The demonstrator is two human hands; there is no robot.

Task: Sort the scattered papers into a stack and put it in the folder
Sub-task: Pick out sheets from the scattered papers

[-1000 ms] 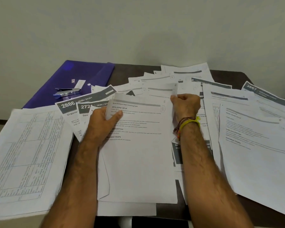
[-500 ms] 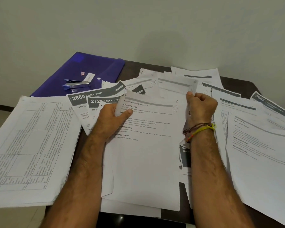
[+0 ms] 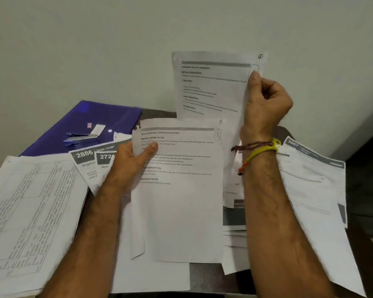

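My left hand (image 3: 136, 160) grips the upper left edge of a printed sheet marked 1 (image 3: 179, 201), which lies in front of me over other papers. My right hand (image 3: 265, 106) pinches the right edge of a second sheet marked 2 (image 3: 211, 87) and holds it up in the air against the wall, above the first sheet. A purple folder (image 3: 108, 119) lies flat at the back left of the table. More printed papers are scattered around both arms.
A stapler (image 3: 82, 139) rests on the folder. A large table-printed sheet (image 3: 30, 214) covers the left side. Sheets headed 2886 (image 3: 84, 160) lie beside my left hand. A sheet headed 3667 (image 3: 314, 183) and others lie at the right. A wall stands right behind the table.
My right hand has lifted a sheet marked 2 off the pile and raised it upward. My left hand keeps its hold on the sheet marked 1.
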